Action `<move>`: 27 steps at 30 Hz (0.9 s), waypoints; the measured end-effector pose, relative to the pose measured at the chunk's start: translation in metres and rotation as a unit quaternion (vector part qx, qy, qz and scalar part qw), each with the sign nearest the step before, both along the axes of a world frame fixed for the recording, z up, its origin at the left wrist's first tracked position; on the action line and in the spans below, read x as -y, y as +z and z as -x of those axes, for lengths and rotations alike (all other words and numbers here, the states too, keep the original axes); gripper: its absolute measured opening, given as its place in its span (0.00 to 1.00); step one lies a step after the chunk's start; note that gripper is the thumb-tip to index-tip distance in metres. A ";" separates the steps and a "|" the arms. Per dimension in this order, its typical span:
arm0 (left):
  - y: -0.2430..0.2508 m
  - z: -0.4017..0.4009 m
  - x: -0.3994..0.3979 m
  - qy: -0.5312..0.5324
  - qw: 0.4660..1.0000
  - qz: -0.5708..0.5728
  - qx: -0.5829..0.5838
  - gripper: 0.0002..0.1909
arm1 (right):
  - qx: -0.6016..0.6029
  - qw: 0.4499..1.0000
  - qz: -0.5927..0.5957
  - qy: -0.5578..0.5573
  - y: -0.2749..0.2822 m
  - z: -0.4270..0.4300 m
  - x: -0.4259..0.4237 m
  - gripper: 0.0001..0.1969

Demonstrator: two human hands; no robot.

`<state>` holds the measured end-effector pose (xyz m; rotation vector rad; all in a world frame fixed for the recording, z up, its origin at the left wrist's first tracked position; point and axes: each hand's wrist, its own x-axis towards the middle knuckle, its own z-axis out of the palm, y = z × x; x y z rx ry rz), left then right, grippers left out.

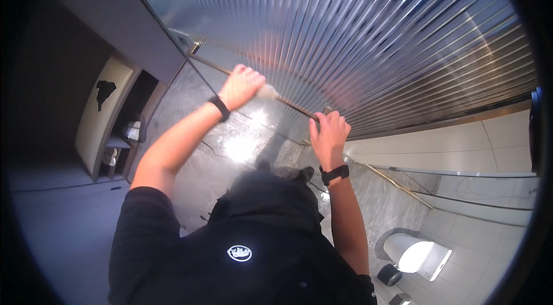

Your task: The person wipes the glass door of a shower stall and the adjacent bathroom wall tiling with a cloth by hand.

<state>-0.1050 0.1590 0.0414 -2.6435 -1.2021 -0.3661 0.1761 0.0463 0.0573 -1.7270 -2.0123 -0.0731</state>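
A slim metal bar [298, 108] runs across the fluted glass panel [285, 28] in front of me. My left hand [243, 85] is curled over the bar, a little left of its middle. Beside its fingers shows a pale, blurred bit of cloth [268, 91], pressed around the bar; most of it is hidden under the hand. Near the bar's right end, my right hand [330, 134] has its thumb and fingers around the metal. Both wrists wear black bands.
Below lies a glossy grey marble floor [207, 119]. At left stands a cabinet with open shelves [119, 145] and a dark tool-shaped item [105, 92] on its pale surface. A glass partition with a brass-coloured rail [397, 185], a toilet [414, 253] and a black bin [389, 275] are at right.
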 end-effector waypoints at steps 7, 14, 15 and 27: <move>0.001 0.125 -0.042 0.056 0.998 -0.029 -0.017 0.06 | -0.012 1.000 -0.004 0.019 -0.001 0.003 -0.003 0.09; 0.001 0.156 -0.046 0.104 0.992 -0.045 -0.059 0.08 | -0.039 0.998 -0.009 0.038 -0.010 0.005 -0.004 0.10; 0.000 0.152 -0.046 0.121 0.990 -0.044 -0.052 0.09 | -0.062 0.997 -0.009 0.050 -0.012 0.004 -0.006 0.10; -0.010 0.056 -0.008 0.108 0.992 -0.050 0.048 0.11 | -0.111 0.993 0.008 0.038 -0.027 0.003 -0.006 0.10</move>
